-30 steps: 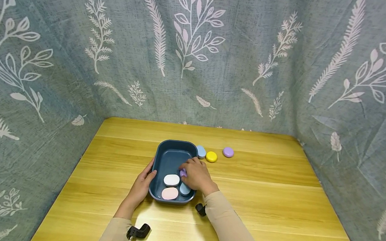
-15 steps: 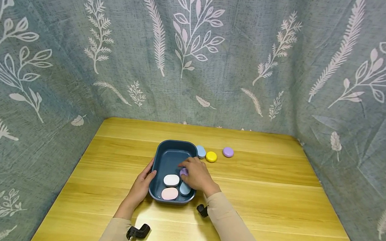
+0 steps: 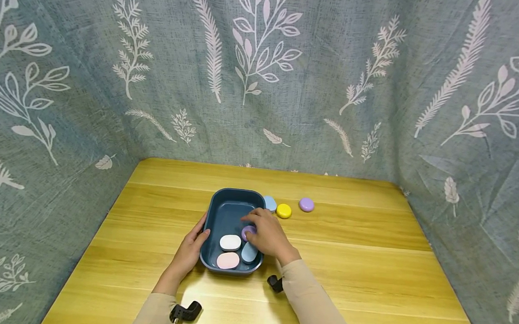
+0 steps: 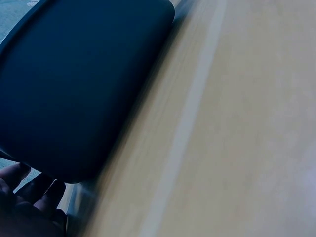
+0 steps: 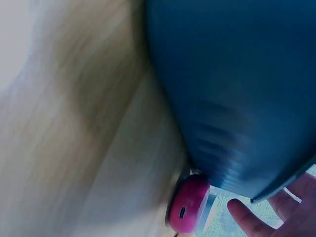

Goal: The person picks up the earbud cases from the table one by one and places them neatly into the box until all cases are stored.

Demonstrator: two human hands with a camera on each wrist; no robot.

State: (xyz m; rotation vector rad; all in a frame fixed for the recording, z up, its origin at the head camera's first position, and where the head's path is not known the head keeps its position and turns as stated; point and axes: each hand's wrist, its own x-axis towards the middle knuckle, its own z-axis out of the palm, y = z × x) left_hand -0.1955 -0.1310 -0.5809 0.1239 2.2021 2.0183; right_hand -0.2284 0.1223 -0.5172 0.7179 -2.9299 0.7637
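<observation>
My left hand [image 3: 191, 248] holds the dark blue tray [image 3: 232, 271] by its left side, thumb at the rim and fingers along the outer wall. Over the tray's right rim reaches my right hand [image 3: 271, 233], its index finger stretched out and its thumb overlapping a round purple case [image 3: 245, 231] inside. That purple case lies beside a white oval case [image 3: 230, 242]. Nearer the front wall are a pale pink oval case [image 3: 228, 260] and a light blue rounded case [image 3: 249, 253]. In the right wrist view the fingers [image 5: 249, 219] are spread past the tray edge.
Outside the tray's far right corner stand a light blue case [image 3: 270, 203], a round yellow case [image 3: 284, 211] and another purple case [image 3: 306, 204]. In the right wrist view a reddish round case [image 5: 189, 203] shows a small slot. A patterned curtain [image 3: 307, 135] encloses the wooden table [image 3: 359, 261].
My right hand has drawn slightly right and its fingers have spread, so more of the purple case in the tray shows. The left hand and the tray stay in place.
</observation>
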